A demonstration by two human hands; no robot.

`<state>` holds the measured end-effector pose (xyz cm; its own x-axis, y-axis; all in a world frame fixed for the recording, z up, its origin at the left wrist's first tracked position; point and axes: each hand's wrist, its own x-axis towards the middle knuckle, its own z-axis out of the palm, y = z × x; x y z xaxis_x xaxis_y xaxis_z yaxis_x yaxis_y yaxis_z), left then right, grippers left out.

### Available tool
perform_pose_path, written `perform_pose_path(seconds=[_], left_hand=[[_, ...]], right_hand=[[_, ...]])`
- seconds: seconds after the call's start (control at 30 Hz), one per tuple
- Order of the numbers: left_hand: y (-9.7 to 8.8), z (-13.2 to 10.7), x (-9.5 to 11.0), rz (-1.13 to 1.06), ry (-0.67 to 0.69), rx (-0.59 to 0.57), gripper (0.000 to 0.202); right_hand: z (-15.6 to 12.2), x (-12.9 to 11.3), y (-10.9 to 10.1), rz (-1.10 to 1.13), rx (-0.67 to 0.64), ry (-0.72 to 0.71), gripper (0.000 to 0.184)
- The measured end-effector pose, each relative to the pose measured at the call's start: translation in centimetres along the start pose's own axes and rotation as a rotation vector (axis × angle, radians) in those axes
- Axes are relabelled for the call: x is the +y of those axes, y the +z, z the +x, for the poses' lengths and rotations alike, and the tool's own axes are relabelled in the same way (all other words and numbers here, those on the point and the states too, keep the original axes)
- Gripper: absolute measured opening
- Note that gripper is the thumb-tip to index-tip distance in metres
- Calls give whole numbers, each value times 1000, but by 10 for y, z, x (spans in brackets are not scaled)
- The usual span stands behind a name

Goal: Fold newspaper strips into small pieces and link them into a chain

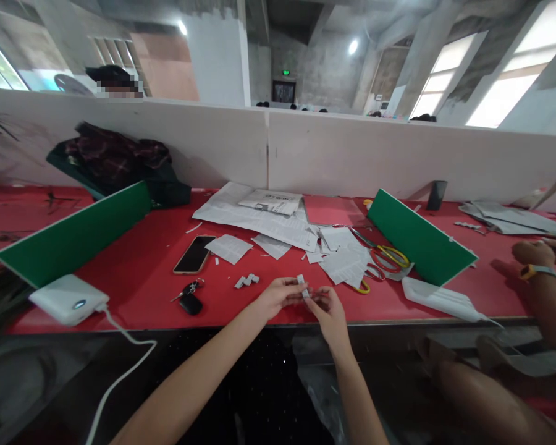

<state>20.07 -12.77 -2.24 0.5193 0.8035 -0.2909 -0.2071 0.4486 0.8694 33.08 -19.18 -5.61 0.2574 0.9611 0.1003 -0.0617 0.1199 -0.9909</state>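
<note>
Between my two hands, just over the table's front edge, is a small folded strip of newspaper (301, 280). My left hand (282, 293) pinches it from the left side, fingers closed. From the right, my right hand (327, 307) grips its lower end between thumb and fingers. To the left of my hands lies a short zigzag chain of folded paper pieces (247, 281). Cut newspaper pieces (345, 262) lie beyond my right hand. Scissors with yellow and red handles (389, 256) rest partly on them.
A phone (194, 254), keys with a black fob (191, 301) and a white power bank (69, 300) with a cable lie to the left. Green dividers (419, 238) flank the red table (143, 309). Large newspaper sheets (254, 213) lie behind. A co-worker's hand (532, 253) is at the right.
</note>
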Motion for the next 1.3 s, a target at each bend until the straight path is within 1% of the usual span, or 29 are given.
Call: perform_pose_path(seconds=[0.07, 0.13, 0.27, 0.33, 0.43, 0.57, 0.67, 0.77, 0.83, 0.9, 0.97, 1.03, 1.17, 1.3], left_hand=[[1, 0, -3, -12, 14, 11, 33], [4, 0, -3, 81, 94, 42, 34], [10, -4, 3, 478, 363, 102, 23], [12, -8, 5, 630, 434, 97, 18], [14, -12, 6, 700, 435, 53, 16], [13, -14, 4, 648, 410, -12, 12], [12, -12, 2, 613, 390, -29, 14], [11, -11, 2, 646, 364, -37, 15], [9, -11, 2, 751, 372, -42, 13], [8, -13, 3, 913, 409, -31, 14], [8, -16, 4, 1061, 456, -25, 14], [9, -19, 6, 1160, 491, -44, 14], [13, -26, 11, 1247, 515, -101, 16], [16, -30, 13, 1233, 496, -132, 15]], right_hand=[[-2, -1, -1, -6, -7, -25, 31], [-3, -4, -4, -16, -24, -63, 28], [-2, -15, -13, -107, 3, -170, 23], [1, -19, -15, -146, -5, -214, 21], [6, -20, -13, -121, -16, -225, 18], [7, -15, -7, -27, 20, -158, 16], [6, -12, -5, -1, 13, -124, 14], [6, -12, -7, -37, 12, -174, 14], [6, -15, -11, -112, -28, -232, 18], [6, -21, -15, -251, -121, -286, 20], [7, -29, -21, -412, -215, -334, 15], [8, -36, -26, -518, -276, -368, 12], [10, -41, -32, -545, -342, -381, 10], [12, -36, -35, -507, -347, -365, 8]])
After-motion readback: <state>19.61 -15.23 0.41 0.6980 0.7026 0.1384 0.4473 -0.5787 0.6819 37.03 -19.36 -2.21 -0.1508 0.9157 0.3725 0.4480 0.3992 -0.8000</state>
